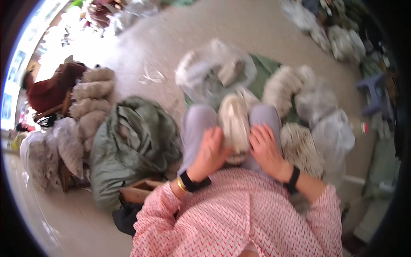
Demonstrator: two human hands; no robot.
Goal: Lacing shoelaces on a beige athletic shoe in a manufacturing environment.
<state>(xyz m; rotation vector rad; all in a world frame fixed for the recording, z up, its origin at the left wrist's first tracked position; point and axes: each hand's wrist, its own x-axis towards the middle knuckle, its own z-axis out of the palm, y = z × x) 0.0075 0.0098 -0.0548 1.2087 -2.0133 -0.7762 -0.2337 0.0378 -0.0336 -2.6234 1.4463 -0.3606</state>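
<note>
A cream, soft-looking bundle (pixel 234 122) stands between my knees, with lengthwise folds and a darker band at its near end. Whether it is yarn or knitted cloth I cannot tell. My left hand (pixel 210 147) lies along its left side over my knee, fingers stretched forward, the thumb apart and blurred near the bundle's lower end. On the other side, my right hand (pixel 266 145) has its fingers spread against the bundle's edge and my right knee. Neither hand is closed round the bundle.
Ahead lies an open clear plastic bag (pixel 195 83) on green cloth (pixel 265 68). More cream bundles (pixel 280 90) and filled plastic bags (pixel 334 132) are to the right. A large green sack (pixel 132 145) and stacked beige bundles (pixel 92 98) stand left. A blue-grey stool (pixel 374 92) is far right.
</note>
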